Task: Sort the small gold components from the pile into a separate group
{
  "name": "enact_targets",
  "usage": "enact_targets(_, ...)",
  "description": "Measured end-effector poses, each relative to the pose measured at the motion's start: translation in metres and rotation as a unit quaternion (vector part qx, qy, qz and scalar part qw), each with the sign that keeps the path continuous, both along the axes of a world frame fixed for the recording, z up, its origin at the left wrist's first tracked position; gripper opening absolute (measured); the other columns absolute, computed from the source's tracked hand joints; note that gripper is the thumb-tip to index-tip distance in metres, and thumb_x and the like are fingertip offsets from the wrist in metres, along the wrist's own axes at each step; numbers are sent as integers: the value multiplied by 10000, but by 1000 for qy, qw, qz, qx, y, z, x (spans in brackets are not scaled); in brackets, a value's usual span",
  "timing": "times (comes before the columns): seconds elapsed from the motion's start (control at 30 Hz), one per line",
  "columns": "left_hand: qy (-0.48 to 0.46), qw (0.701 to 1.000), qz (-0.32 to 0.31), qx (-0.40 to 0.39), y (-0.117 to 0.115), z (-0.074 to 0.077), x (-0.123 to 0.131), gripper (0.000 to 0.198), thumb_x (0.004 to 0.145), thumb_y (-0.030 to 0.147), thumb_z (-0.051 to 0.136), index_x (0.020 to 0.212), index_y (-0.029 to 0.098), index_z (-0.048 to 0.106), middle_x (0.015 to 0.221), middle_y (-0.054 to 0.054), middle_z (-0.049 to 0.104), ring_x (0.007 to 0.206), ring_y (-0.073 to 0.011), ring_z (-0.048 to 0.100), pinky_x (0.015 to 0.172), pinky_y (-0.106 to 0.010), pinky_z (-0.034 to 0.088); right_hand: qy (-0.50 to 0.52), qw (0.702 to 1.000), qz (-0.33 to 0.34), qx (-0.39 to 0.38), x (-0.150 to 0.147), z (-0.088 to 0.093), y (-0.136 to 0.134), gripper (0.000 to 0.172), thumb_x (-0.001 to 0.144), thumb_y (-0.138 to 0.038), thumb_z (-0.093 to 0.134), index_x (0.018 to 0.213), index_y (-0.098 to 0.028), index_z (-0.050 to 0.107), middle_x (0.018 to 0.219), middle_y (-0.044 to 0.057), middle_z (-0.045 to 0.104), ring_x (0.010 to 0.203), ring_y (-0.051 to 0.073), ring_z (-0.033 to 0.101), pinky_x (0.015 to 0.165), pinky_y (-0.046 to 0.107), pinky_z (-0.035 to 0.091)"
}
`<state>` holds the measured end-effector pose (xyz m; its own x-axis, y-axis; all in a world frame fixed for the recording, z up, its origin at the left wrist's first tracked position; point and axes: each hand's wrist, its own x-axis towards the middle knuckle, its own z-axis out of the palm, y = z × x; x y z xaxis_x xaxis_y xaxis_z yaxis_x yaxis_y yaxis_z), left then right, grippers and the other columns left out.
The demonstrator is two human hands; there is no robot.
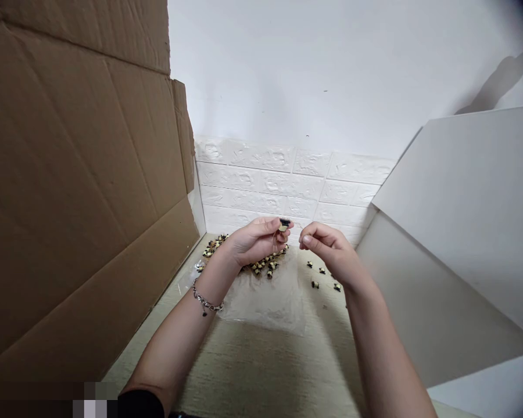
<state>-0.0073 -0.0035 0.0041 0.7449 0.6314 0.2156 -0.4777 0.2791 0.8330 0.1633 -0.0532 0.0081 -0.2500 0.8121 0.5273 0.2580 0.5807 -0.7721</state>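
My left hand (pixel 264 235) is raised over the table and pinches a small transformer coil (pixel 284 224), black at the top with a yellow-wrapped body, between thumb and fingers. Thin wires seem to hang from it. Just to its right, apart from the coil, my right hand (pixel 325 241) has its thumb and fingertips pressed together; whatever they may hold is too small to make out. Below my left hand lies a pile of similar coils (pixel 257 267), partly hidden by that hand and forearm, on a clear plastic bag (pixel 264 302).
Several loose coils (pixel 322 270) lie on the table (pixel 239 371) right of the bag, under my right hand. A tall cardboard sheet (pixel 82 174) walls off the left side. White panels (pixel 462 232) stand on the right, and a white brick-patterned wall (pixel 270 180) closes the back.
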Motion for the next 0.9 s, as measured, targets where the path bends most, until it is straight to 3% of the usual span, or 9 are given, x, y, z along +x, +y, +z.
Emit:
enact_targets(0.13, -14, 1000, 1, -11, -1, 1, -2, 269, 614, 306, 702, 773, 106, 616, 664, -9, 523, 630, -65, 464, 637, -220, 403, 33, 996, -83, 32, -3, 4, -9, 178, 777, -317, 491, 668, -177, 505, 617, -30, 488, 612, 84, 452, 586, 219, 363)
enact_targets(0.27, -14, 1000, -3, -12, -5, 0, 3, 220, 633, 271, 692, 768, 113, 618, 715, -12, 534, 624, -46, 461, 616, -192, 394, 59, 956, -229, 174, -14, 7, -22, 120, 788, -300, 480, 755, -202, 540, 689, -16, 531, 663, 99, 490, 635, 243, 391)
enact_targets(0.4, 11, 1000, -8, -7, -9, 0, 7, 270, 614, 305, 705, 774, 103, 624, 682, -13, 535, 639, -52, 478, 613, -181, 385, -14, 924, -271, 269, -23, 8, -28, 89, 778, -249, 499, 822, -225, 573, 746, -2, 575, 725, 115, 519, 664, 254, 408)
enact_targets(0.5, 19, 1000, -17, 1, -10, 0, 7, 283, 607, 328, 707, 759, 104, 621, 673, -15, 543, 649, -60, 489, 624, -188, 386, -41, 925, -277, 255, -23, 8, -26, 90, 777, -240, 499, 814, -226, 580, 746, -3, 583, 722, 115, 524, 650, 248, 414)
enact_targets(0.7, 21, 1000, -21, -5, -9, 0, 7, 288, 604, 328, 708, 775, 112, 622, 684, -12, 551, 667, -61, 497, 635, -188, 376, -9, 969, -205, 136, -18, 6, -19, 120, 780, -281, 495, 763, -209, 589, 742, -6, 597, 704, 109, 534, 650, 248, 418)
enact_targets(0.9, 24, 999, -25, 3, -9, 0, 7, 272, 625, 341, 690, 759, 113, 624, 692, -13, 547, 677, -61, 487, 659, -196, 366, 6, 957, -237, 165, -21, 5, -20, 124, 777, -272, 498, 708, -202, 573, 689, -8, 582, 676, 113, 520, 635, 250, 404)
